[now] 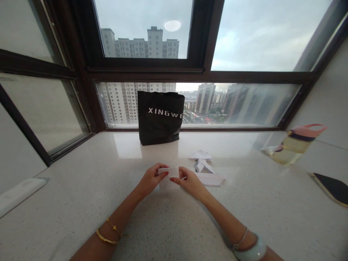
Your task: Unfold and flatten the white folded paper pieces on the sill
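Note:
Between my two hands is a small folded piece of white paper (pixel 173 172), held just above the pale speckled counter. My left hand (pixel 151 180) pinches its left side, thumb in front and fingers behind. On the right side, my right hand (pixel 190 182) grips the paper with thumb and fingers closed. A paler part of the paper hangs below the thumbs. Just beyond my right hand lie flat white paper strips (pixel 210 179), and behind them sits a small pile of folded white papers (pixel 202 161).
A black bag (pixel 161 117) with white lettering stands by the window. To the right are a yellowish bottle (pixel 292 148) with a pink lid and a dark flat object (pixel 331 188). A long white object (pixel 23 192) lies at the left edge of the counter (pixel 81 188).

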`<move>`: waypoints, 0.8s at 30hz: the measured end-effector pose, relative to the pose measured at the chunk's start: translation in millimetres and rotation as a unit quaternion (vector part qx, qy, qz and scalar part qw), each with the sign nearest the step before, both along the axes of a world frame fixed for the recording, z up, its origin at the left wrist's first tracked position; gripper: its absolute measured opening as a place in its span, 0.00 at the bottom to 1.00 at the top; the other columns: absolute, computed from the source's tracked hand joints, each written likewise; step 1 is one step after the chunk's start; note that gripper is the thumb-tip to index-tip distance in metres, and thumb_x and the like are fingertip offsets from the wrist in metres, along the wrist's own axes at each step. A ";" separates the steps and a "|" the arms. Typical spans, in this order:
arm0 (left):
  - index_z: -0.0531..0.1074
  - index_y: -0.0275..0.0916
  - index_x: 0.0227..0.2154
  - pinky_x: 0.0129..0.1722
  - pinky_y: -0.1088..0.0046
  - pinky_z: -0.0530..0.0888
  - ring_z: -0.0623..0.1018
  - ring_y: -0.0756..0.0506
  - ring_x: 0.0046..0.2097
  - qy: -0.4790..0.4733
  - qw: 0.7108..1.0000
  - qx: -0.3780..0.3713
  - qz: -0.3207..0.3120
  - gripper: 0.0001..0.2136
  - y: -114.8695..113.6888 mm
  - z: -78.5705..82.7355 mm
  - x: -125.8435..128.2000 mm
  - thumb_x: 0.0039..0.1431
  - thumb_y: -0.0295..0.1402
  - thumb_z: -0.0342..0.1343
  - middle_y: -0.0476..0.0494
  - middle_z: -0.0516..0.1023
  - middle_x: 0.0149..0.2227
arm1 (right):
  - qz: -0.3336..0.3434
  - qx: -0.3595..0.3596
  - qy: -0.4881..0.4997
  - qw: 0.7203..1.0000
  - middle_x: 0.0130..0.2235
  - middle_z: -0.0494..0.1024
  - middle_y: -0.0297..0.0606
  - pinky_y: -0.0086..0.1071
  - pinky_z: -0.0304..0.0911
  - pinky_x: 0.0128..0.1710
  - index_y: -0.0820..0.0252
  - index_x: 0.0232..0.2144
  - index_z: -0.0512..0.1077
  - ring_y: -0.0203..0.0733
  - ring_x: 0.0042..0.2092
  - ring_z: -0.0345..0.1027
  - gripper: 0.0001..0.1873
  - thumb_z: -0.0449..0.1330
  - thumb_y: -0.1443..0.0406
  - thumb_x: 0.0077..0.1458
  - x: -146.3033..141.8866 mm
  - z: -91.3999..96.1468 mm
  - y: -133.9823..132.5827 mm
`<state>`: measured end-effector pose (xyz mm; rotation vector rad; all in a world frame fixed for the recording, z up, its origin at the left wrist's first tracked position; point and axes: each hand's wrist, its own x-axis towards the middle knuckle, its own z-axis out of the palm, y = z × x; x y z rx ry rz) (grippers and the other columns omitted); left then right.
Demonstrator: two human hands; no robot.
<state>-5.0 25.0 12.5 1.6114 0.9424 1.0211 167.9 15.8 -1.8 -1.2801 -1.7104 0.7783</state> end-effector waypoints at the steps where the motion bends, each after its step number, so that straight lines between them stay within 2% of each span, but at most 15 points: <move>1: 0.68 0.37 0.35 0.28 0.76 0.66 0.71 0.49 0.29 0.014 1.000 0.013 0.004 0.13 0.4 -1.0 -0.7 0.46 0.39 0.55 0.48 0.72 0.28 | 0.019 -0.025 -0.019 0.999 0.21 0.66 0.29 0.26 0.52 0.21 0.61 0.25 0.68 0.32 0.23 0.57 0.09 0.60 0.60 0.41 0.9 -0.7 0.9; 3: 0.68 0.37 0.32 0.26 0.77 0.64 0.69 0.50 0.27 0.041 0.999 0.030 0.016 0.12 0.8 -3.4 -1.7 0.47 0.39 0.55 0.50 0.70 0.25 | 0.032 -0.057 -0.048 0.997 0.15 0.60 0.26 0.25 0.47 0.19 0.61 0.15 0.63 0.29 0.19 0.53 0.12 0.59 0.62 0.41 1.1 0.7 0.7; 4: 0.68 0.37 0.31 0.25 0.77 0.64 0.68 0.51 0.26 0.048 0.998 0.033 0.020 0.12 0.6 -4.5 -1.5 0.46 0.39 0.55 0.51 0.69 0.24 | 0.035 -0.070 -0.047 0.996 0.15 0.59 0.25 0.25 0.46 0.18 0.60 0.14 0.61 0.29 0.18 0.52 0.13 0.58 0.62 0.41 0.9 2.7 -0.4; 7: 0.67 0.36 0.29 0.24 0.78 0.63 0.68 0.51 0.26 0.025 1.000 0.015 0.005 0.12 -2.5 -5.5 3.8 0.46 0.40 0.55 0.51 0.68 0.23 | 0.080 -0.116 0.007 0.990 0.16 0.63 0.27 0.24 0.49 0.17 0.60 0.17 0.65 0.30 0.18 0.55 0.10 0.57 0.60 0.43 3.9 11.3 -7.7; 10: 0.66 0.37 0.32 0.24 0.78 0.65 0.69 0.51 0.27 0.002 0.999 -0.008 -0.043 0.13 -9.8 -4.2 15.1 0.47 0.40 0.54 0.50 0.68 0.25 | 0.098 -0.154 0.044 0.982 0.17 0.65 0.28 0.24 0.51 0.16 0.61 0.19 0.67 0.30 0.18 0.56 0.11 0.57 0.58 0.42 21.2 15.9 -23.0; 13: 0.66 0.37 0.34 0.25 0.77 0.67 0.71 0.49 0.30 0.017 0.997 -0.016 -0.068 0.14 -15.6 -4.4 24.3 0.48 0.41 0.52 0.47 0.70 0.29 | 0.056 -0.192 0.016 0.980 0.15 0.63 0.27 0.24 0.48 0.15 0.61 0.17 0.66 0.29 0.16 0.53 0.12 0.58 0.58 0.40 54.2 10.8 -46.2; 15: 0.66 0.37 0.34 0.25 0.76 0.67 0.71 0.49 0.31 0.042 0.998 -0.009 -0.048 0.14 -15.5 -6.5 26.0 0.50 0.41 0.49 0.45 0.71 0.31 | 0.012 -0.206 -0.019 0.978 0.15 0.61 0.26 0.23 0.47 0.16 0.62 0.15 0.64 0.29 0.17 0.52 0.12 0.59 0.60 0.38 78.4 4.9 -61.8; 18: 0.67 0.36 0.33 0.24 0.76 0.66 0.71 0.49 0.29 0.074 0.997 0.006 -0.009 0.14 -11.5 -10.9 23.6 0.51 0.41 0.46 0.44 0.72 0.31 | -0.092 -0.178 -0.099 0.975 0.16 0.61 0.26 0.24 0.48 0.20 0.62 0.17 0.64 0.30 0.20 0.54 0.08 0.59 0.63 0.38 103.7 0.7 -76.8; 21: 0.67 0.36 0.32 0.23 0.76 0.66 0.70 0.50 0.26 0.088 0.996 0.009 -0.003 0.14 -8.5 -13.5 20.8 0.51 0.41 0.44 0.44 0.72 0.29 | -0.171 -0.146 -0.176 0.958 0.19 0.64 0.29 0.25 0.49 0.22 0.63 0.24 0.67 0.33 0.23 0.58 0.06 0.58 0.66 0.40 110.1 3.9 -78.2; 24: 0.67 0.36 0.32 0.23 0.76 0.65 0.70 0.50 0.25 0.095 0.995 0.011 -0.005 0.14 -8.5 -13.3 19.7 0.50 0.41 0.44 0.45 0.72 0.28 | -0.196 -0.128 -0.215 0.948 0.22 0.67 0.32 0.27 0.51 0.24 0.63 0.27 0.67 0.36 0.26 0.61 0.06 0.56 0.66 0.41 107.3 5.8 -73.1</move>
